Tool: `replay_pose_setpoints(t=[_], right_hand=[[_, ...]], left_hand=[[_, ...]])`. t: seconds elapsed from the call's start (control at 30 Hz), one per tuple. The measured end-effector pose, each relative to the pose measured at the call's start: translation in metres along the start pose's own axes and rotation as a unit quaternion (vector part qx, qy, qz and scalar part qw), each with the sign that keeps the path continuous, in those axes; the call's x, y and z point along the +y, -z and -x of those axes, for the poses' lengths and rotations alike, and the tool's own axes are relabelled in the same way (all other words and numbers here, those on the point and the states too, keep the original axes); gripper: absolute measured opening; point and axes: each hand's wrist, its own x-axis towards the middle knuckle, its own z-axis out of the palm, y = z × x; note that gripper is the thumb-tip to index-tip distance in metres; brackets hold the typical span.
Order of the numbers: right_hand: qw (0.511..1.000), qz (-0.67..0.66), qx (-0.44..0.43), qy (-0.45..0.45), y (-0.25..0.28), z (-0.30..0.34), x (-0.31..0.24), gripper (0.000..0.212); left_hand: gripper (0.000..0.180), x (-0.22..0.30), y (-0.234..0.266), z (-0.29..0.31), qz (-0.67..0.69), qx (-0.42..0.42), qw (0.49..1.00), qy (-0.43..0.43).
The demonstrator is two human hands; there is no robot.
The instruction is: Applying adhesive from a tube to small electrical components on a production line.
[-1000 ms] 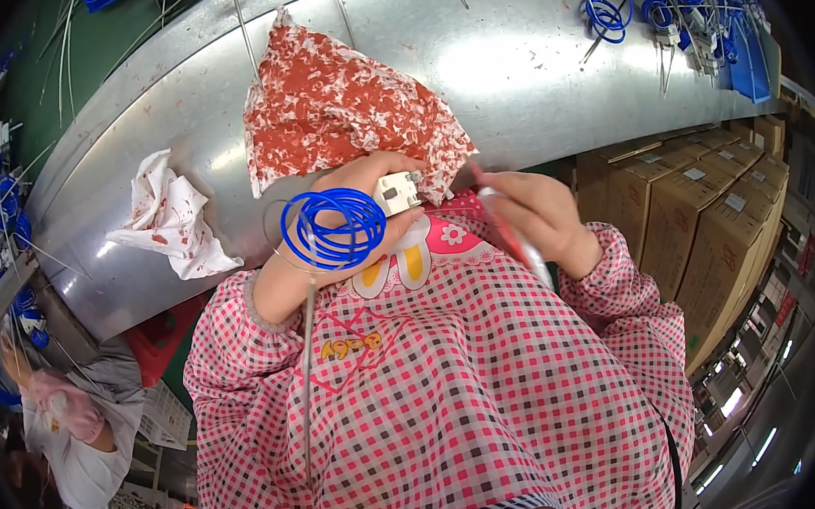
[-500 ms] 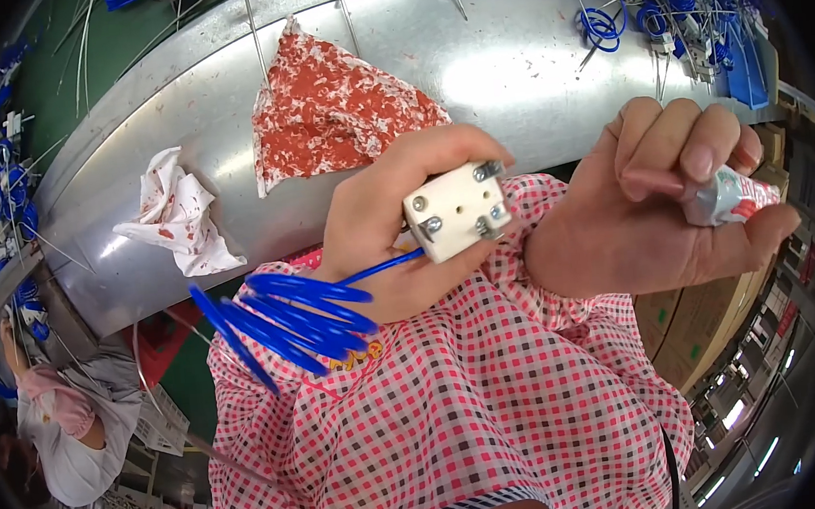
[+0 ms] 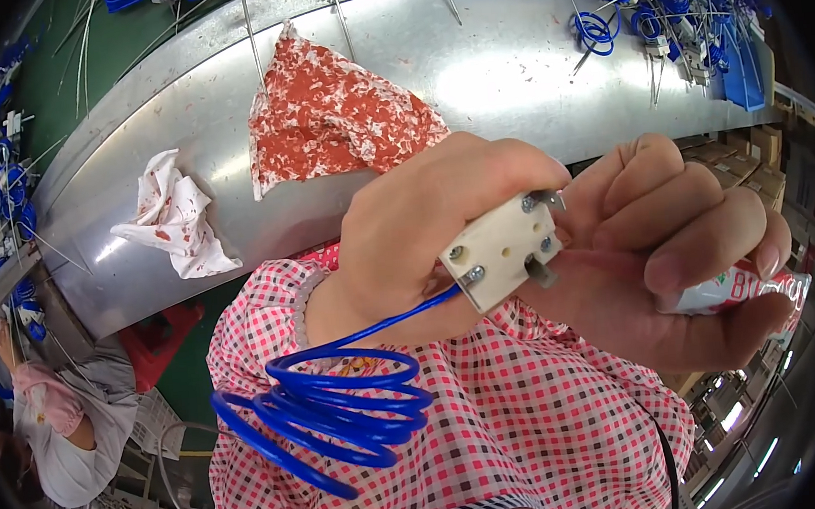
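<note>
A cream-white block (image 3: 503, 256) with screws and metal tabs, like a thermostat body, is gripped between the fingers and thumb of my left hand (image 3: 396, 227). From its lower left side runs a coiled blue tube (image 3: 410, 403), dangling loose in front of my checked sleeve and clothing. My right hand (image 3: 693, 232), close on the right of the block, has its fingers curled round a small squeeze tube (image 3: 789, 291), white and red. Part of that tube is hidden by the fingers. Its nozzle end cannot be seen.
On the metal table (image 3: 498, 65) lie a red-and-white stained cloth (image 3: 329, 107) and a crumpled white paper (image 3: 173, 215). Piles of similar blue-coiled parts (image 3: 685, 12) with thin rods sit at the far right and along the left. Another person (image 3: 76, 424) works at the left. Cardboard boxes (image 3: 745, 166) stand right.
My left hand has moved right and slightly nearer, tilting the block, and the blue coil hangs lower and more spread. My right hand has come down, its fingers covering the squeeze tube's nozzle end.
</note>
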Motion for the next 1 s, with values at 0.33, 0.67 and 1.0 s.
replay_pose_setpoints(t=[0.33, 0.67, 1.0], right_hand=[[0.99, 0.068, -0.118, -0.044, 0.004, -0.003, -0.017, 0.031], [0.977, 0.1, -0.166, -0.087, -0.004, -0.006, -0.019, 0.035], [0.972, 0.067, -0.205, -0.092, 0.001, -0.007, -0.018, 0.034]], left_hand=[[0.05, 0.0, 0.005, 0.001, 0.027, -0.035, 0.999, -0.014], [0.047, 0.0, 0.01, 0.0, 0.038, -0.048, 0.998, -0.027], [0.043, -0.002, 0.008, -0.003, 0.004, -0.047, 0.998, -0.04]])
